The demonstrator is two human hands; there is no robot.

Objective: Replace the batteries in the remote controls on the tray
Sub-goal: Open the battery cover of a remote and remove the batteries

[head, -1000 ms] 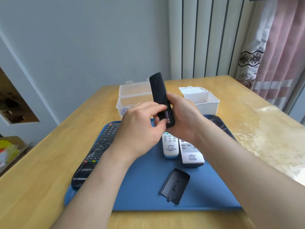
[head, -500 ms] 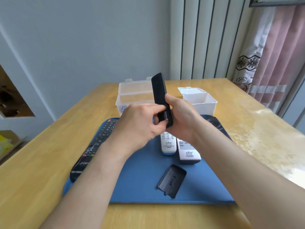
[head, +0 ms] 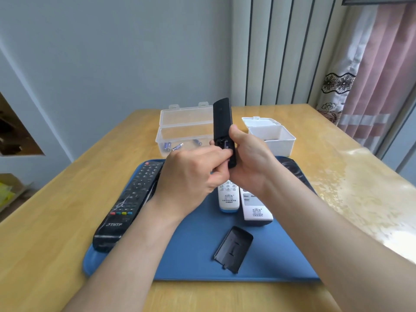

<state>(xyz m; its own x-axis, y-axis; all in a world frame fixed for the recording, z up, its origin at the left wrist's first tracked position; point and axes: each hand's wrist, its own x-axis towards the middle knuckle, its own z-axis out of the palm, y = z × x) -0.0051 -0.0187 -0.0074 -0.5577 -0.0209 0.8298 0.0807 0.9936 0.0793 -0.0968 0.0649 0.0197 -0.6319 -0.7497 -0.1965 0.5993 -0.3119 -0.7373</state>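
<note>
Pale wood table (head: 56, 221) in front of a grey wall, w/ pink curtain (head: 382, 75) at far right. Blue tray (head: 195, 255) sits at the near edge.

R hand (head: 249, 163) is wrapped round the lower half of a slim black remote (head: 221, 122), thumb along its right edge. The remote is held up above the tray, nearly upright, top tipped slightly left, back facing the camera. The battery bay is open and a battery (head: 227, 144) w/ blue label shows inside. L hand (head: 191, 176) has its fingers curled, w/ the tips at the bay's lower end, just under that battery. Can't tell if it pinches the battery or only presses there.

Below the hands, two white remotes lie side by side on the tray, buttons up: a white remote w/ blue end (head: 228, 197) and, touching on its right, a white remote w/ dark base (head: 255, 206). Both are partly hidden by the wrists. A black battery cover (head: 234, 248) lies inside-up on the tray, nearer the camera, apart from them. A long black remote (head: 128, 206) w/ coloured buttons runs diagonally along the tray's left side, its near end over the rim. A dark object (head: 290, 167) sits at the tray's rear right corner, too blurred to name.

Behind the tray, a clear plastic box (head: 180, 136) has its lid up, w/ loose batteries (head: 167, 145) in the bottom. To its right is a white box (head: 274, 136), also open.
</note>
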